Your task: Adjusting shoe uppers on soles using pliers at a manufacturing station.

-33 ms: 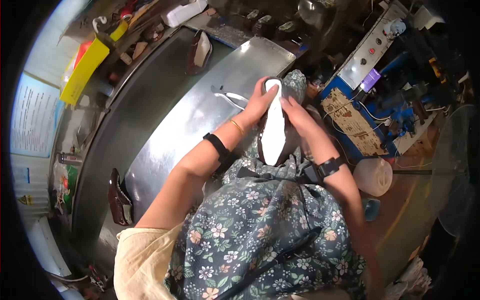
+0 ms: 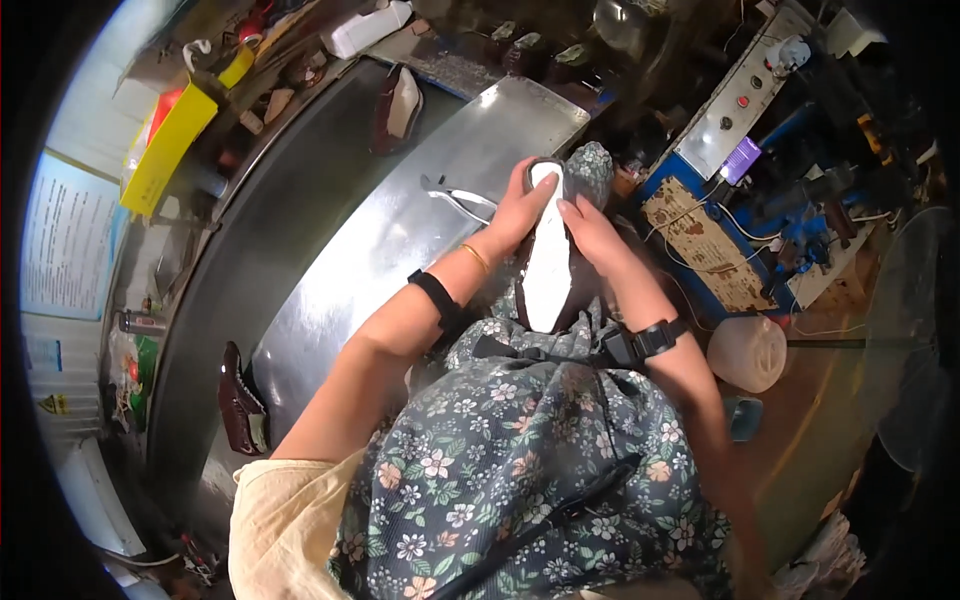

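Observation:
A dark brown shoe [image 2: 546, 262] lies over my lap, its white underside facing up. The narrower end points away from me and the pointed end rests toward my waist. My left hand [image 2: 522, 205] grips the far end, with the thumb pressed on the white surface. From the other side my right hand [image 2: 592, 232] is closed around the shoe's edge, its thumb at the border of the white part; the remaining fingers are largely hidden. On the metal sheet just left of my left hand lie pincers [image 2: 462, 198] with pale handles.
The shiny metal sheet [image 2: 370, 230] borders a dark curved belt [image 2: 220, 270]. Brown shoes stand at the belt's far end [image 2: 398, 112] and at lower left [image 2: 240, 400]. At right are a control panel with buttons [image 2: 742, 90] and a whitish plastic jug [image 2: 748, 353]. A yellow box [image 2: 170, 145] sits upper left.

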The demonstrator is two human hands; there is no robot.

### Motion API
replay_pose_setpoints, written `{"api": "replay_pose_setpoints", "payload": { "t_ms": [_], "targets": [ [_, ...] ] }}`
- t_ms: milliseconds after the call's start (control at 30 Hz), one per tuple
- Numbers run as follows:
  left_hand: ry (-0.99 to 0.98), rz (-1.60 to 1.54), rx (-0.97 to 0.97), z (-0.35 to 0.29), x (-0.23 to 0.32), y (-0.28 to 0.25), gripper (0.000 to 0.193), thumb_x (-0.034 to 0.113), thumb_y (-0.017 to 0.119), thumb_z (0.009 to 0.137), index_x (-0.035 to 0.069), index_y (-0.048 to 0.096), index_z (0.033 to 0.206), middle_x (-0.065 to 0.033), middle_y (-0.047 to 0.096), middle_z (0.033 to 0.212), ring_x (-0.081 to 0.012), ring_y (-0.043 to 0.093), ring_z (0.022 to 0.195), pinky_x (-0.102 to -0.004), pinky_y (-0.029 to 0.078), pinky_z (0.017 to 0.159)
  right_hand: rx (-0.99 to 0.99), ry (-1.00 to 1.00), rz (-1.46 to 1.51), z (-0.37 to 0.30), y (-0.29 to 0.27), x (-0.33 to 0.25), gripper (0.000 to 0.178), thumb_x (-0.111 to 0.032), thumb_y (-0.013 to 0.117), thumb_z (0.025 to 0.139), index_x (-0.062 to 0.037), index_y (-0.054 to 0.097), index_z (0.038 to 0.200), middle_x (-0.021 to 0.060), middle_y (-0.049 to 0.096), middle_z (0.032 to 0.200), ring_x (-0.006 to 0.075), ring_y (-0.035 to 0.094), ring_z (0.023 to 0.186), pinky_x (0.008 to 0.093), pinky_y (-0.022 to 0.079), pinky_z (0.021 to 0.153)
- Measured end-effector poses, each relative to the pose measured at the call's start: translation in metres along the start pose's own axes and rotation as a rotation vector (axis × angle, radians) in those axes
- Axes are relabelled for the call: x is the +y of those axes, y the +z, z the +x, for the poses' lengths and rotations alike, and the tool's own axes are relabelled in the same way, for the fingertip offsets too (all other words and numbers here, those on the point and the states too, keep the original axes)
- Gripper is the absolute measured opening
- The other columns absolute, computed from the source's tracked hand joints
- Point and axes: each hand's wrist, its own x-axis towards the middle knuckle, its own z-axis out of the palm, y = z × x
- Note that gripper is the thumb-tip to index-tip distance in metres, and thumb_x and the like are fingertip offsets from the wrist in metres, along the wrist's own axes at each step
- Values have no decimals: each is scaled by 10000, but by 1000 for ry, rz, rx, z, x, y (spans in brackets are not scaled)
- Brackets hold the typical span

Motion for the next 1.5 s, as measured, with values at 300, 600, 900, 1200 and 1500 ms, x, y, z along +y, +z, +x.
{"api": "replay_pose_setpoints", "payload": {
  "t_ms": [300,600,900,1200,1500],
  "targets": [
    [-85,10,82,29,9,-16,636,196,760,803,10,433,1315,-105,599,1144,-183,580,1010,-317,487,866,121,-34,11,-14,23,10,715,-456,571,917,62,399,1379,264,484,1362,367,476,1266,380,381,1037],
    [-96,-33,254,8,37,-11,865,412,771,783,10,356,1427,-208,522,1293,-312,499,1211,-386,408,1008,-118,-30,482,-38,-16,-10,645,-77,624,867,-29,362,1454,96,572,1275,147,581,1072,265,465,917],
    [-127,92,8,-91,21,-24,228,69,638,913,13,616,1133,-11,642,1006,-99,588,939,-246,469,852,169,-286,646,-136,-182,-68,756,-205,564,877,-79,184,1519,252,492,1320,362,629,989,458,563,795],
    [-170,11,58,-98,-1,-38,163,45,610,926,-18,596,1076,-4,616,931,-78,555,863,-210,443,796,1280,-223,-898,-141,-414,-180,628,-338,765,692,-218,609,1288,239,472,1387,278,559,1202,350,454,933],
    [-212,173,85,-91,-18,-35,185,56,622,918,-19,613,1086,-30,631,987,-107,569,911,-238,453,835,1184,41,-1170,-114,-459,-190,654,-333,706,649,-241,610,1290,288,429,1407,336,592,1140,387,496,890]
  ]
}}
